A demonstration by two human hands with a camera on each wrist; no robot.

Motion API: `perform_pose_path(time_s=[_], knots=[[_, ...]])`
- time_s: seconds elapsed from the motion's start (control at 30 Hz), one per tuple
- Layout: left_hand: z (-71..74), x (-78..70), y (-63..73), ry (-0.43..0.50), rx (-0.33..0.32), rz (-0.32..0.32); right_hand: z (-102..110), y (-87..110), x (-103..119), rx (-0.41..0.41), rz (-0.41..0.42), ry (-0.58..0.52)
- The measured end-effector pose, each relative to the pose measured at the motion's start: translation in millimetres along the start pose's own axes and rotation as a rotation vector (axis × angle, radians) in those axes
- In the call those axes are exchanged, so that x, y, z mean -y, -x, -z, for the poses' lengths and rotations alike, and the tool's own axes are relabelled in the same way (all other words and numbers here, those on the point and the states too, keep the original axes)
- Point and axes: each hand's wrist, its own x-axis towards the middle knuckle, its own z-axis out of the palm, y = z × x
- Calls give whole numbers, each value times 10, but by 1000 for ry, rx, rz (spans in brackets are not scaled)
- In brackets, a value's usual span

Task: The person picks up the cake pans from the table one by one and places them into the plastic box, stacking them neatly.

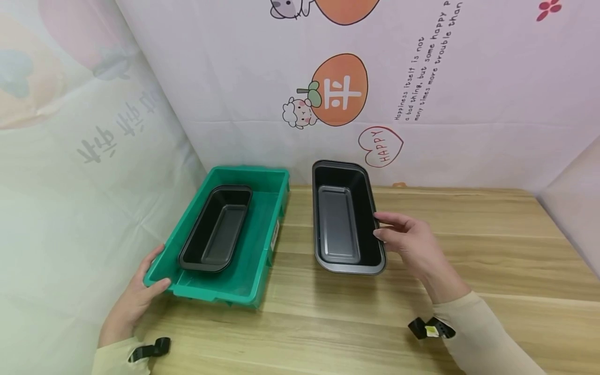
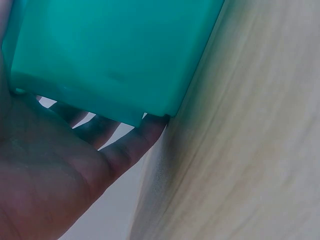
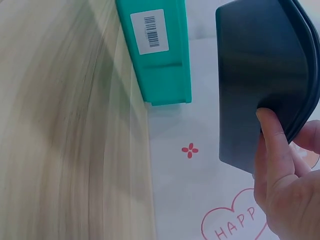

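Beside the tray, my right hand pinches the right rim of a dark loaf pan, thumb and fingers on either side of the edge. The pan is lifted off the table, and its smooth outer wall faces the right wrist camera. My left hand grips the near left corner of a green plastic tray, thumb at the rim. In the left wrist view its fingers reach under the tray's lower edge. A second dark loaf pan lies inside the tray, toward its left side.
The wood-grain table runs from the tray to the right. A white printed cloth hangs behind, and another pale cloth wall stands close on the left. A barcode label is on the tray's side.
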Motion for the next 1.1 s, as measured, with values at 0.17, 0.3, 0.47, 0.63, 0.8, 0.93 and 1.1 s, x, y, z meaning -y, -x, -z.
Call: perform_pose_path(time_s=[0.17, 0.3, 0.47, 0.63, 0.8, 0.93, 1.1], knots=[[1, -11, 4, 2, 0, 26, -38, -13, 2, 4, 0, 5], [8, -34, 2, 10, 6, 48, -66, -13, 6, 6, 10, -12], [4, -34, -6, 19, 4, 32, -92, -17, 9, 11, 21, -28], [-3, -27, 8, 23, 6, 39, -108, -22, 6, 8, 21, -36], [-1, -17, 14, 30, 4, 35, -141, -28, 4, 7, 26, -45], [0, -16, 17, 28, 3, 38, -178, -34, 11, 9, 32, -42], [9, -26, 8, 19, 13, 58, -228, -48, 24, 14, 33, -54]])
